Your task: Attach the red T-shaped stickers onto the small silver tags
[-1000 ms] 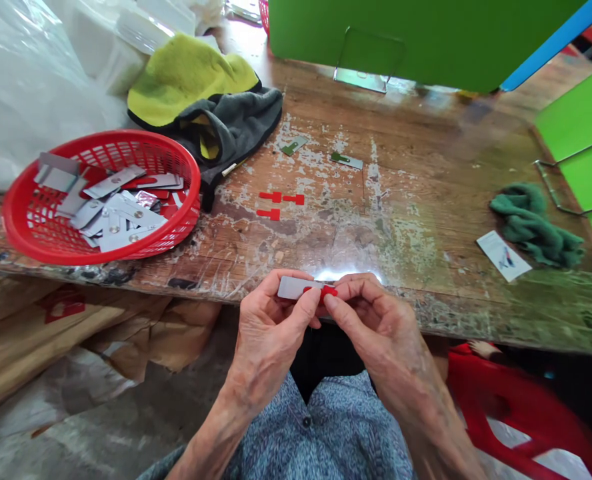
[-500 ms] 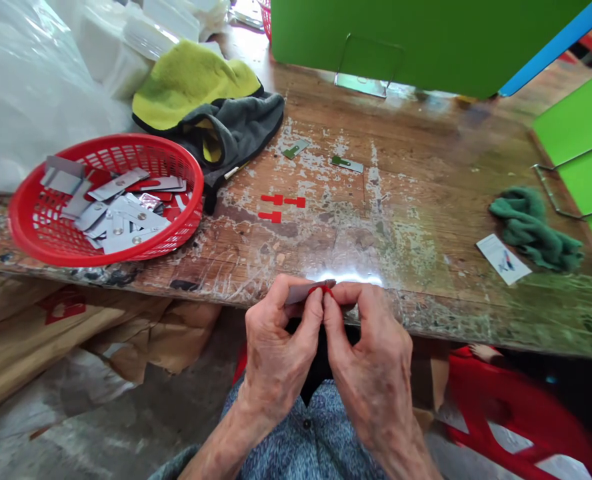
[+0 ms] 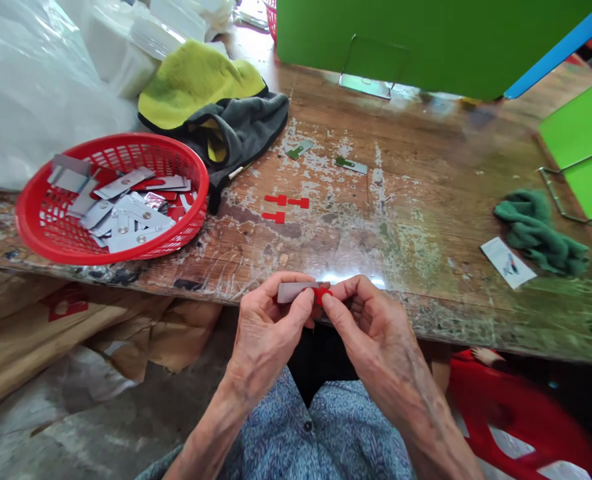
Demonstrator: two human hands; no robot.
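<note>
Between the thumb and fingers of my left hand [image 3: 273, 327] is a flat grey strip [image 3: 292, 292], lying roughly level above the table's front edge. A small red piece [image 3: 321, 293] sits at the strip's right end, partly hidden by my fingertips. My right hand [image 3: 376, 327] pinches this red piece with thumb and forefinger, its other fingers curled. Farther up the table lie three red key-shaped tabs [image 3: 275, 217]. Beyond them are two grey strips with green tabs, one at the left [image 3: 300, 149] and one at the right [image 3: 351, 165].
At left stands a red basket [image 3: 111, 257] of similar strips, beside a yellow and grey cloth [image 3: 201, 83]. A green cloth [image 3: 541, 230] and a printed card [image 3: 508, 263] lie at right. Green panels [image 3: 401, 40] stand behind. A co-worker's hand [image 3: 485, 355] shows at lower right.
My hands have tilted and drawn slightly apart, so more of the grey strip and the red piece shows. The whole view has shifted slightly.
</note>
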